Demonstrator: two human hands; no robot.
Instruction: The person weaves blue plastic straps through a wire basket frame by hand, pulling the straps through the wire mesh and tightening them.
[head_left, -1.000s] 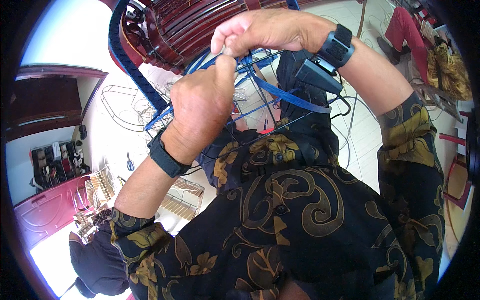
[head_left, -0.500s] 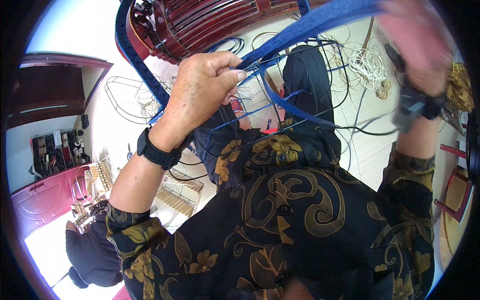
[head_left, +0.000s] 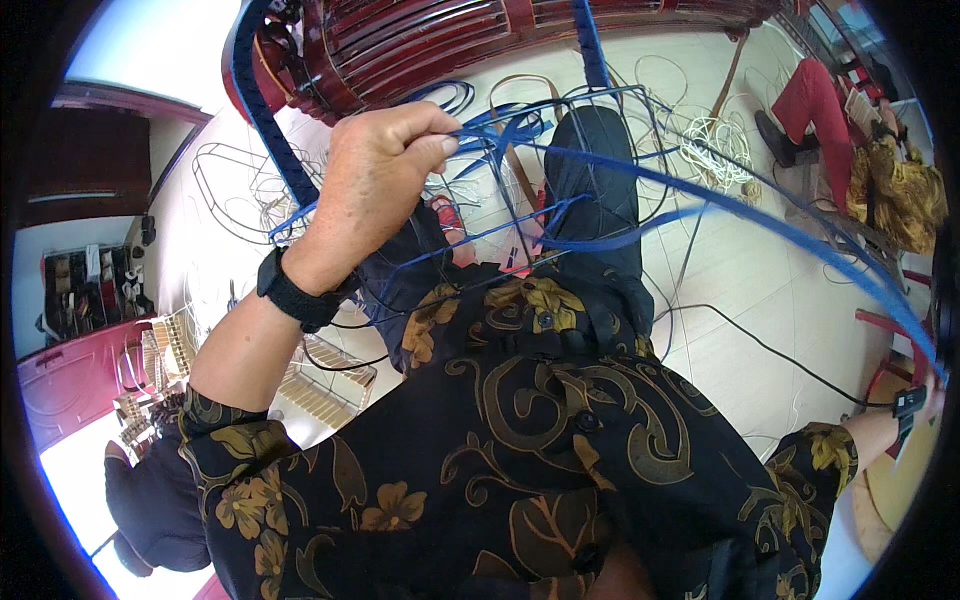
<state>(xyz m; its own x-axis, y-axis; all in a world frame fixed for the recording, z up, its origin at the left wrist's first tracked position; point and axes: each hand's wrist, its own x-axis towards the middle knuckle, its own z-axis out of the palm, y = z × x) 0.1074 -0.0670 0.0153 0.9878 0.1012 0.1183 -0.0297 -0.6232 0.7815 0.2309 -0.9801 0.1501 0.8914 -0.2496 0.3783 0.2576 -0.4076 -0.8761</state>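
Observation:
A thin dark wire frame (head_left: 655, 120) rests over my lap, with blue strips wound along parts of it. My left hand (head_left: 385, 170) is closed in a pinch at the frame's left corner, where a blue strap (head_left: 740, 205) meets the wire. From there the strap runs in a long stretch to the far right. My right hand (head_left: 932, 402) is out at the picture's rim, at the strap's end; its fingers are blurred and partly cut off. Another blue strip (head_left: 610, 240) loops loosely across the frame's near side.
A dark red slatted wooden bench (head_left: 430, 45) stands ahead. Pale cord (head_left: 715, 155) lies coiled on the tiled floor, with bare wire frames (head_left: 225, 180) at left. A person in red trousers (head_left: 815, 110) sits at right; another in dark clothes (head_left: 160, 490) is at lower left.
My right hand has swung from the upper right down to the far right rim, drawing the blue strap out long. My left hand keeps its pinch, shifted slightly left in the picture.

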